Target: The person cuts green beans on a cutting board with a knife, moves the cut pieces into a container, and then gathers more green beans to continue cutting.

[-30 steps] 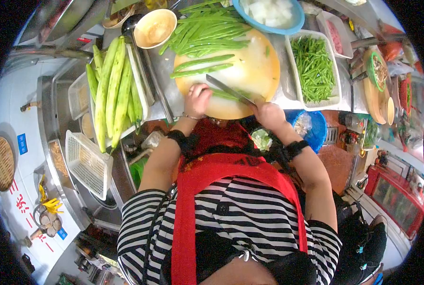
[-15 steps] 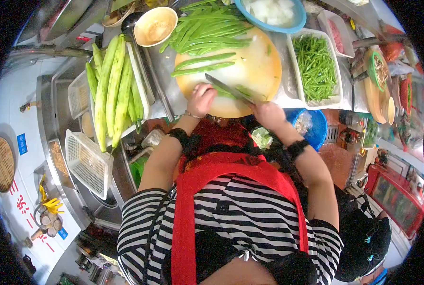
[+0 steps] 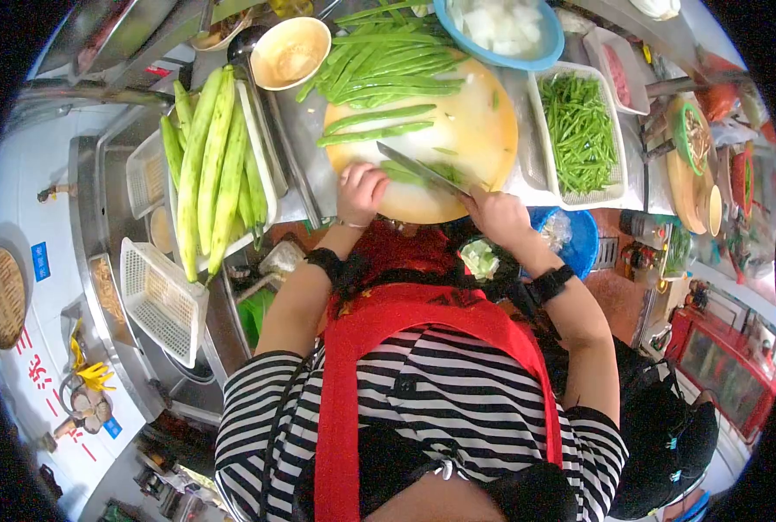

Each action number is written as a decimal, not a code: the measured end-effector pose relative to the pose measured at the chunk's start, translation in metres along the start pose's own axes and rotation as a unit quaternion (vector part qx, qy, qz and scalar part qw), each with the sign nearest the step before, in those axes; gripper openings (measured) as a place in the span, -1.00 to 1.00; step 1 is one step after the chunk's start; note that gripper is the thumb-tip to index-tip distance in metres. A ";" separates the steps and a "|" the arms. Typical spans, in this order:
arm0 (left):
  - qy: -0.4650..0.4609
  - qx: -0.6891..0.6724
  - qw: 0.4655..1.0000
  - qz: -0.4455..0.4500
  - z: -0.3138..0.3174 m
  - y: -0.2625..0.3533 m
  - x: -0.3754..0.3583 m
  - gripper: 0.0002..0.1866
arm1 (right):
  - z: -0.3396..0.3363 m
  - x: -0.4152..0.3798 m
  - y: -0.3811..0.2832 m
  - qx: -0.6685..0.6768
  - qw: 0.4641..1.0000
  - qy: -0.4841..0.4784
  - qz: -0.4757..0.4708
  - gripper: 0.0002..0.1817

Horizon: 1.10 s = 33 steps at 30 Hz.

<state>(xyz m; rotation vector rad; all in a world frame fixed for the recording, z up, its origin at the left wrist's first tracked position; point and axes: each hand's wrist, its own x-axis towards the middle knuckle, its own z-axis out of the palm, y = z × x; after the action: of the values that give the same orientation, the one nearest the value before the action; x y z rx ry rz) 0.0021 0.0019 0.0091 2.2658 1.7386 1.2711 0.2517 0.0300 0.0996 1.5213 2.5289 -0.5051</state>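
My right hand grips a kitchen knife by its handle, the blade slanting up and left over the round cutting board. At the board's lower left edge, my left hand has its fingers curled against a small bunch of green beans, partly covered by the blade. Several cut pieces lie beside the knife. Two whole green beans rest farther up the board, below a large pile of whole beans.
Right of the board stands a white basket of cut beans; above is a blue bowl with white chunks. To the left are a tan bowl and long pale-green gourds on a tray. A blue bucket sits below right.
My left hand has drawn slightly left and toward me. My right hand and the knife have shifted slightly toward me, and more cut pieces show beside the blade.
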 end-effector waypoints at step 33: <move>0.144 0.071 0.965 -0.208 -0.027 -0.043 0.037 -0.84 | 0.042 -0.003 -0.016 0.022 1.000 -0.015 0.000 -0.68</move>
<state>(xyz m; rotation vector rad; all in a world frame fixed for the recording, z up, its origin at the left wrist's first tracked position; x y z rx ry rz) -0.0468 0.0365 0.0284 1.6953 2.3113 1.4674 0.2369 0.0058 0.0645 1.5164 2.5126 -0.5836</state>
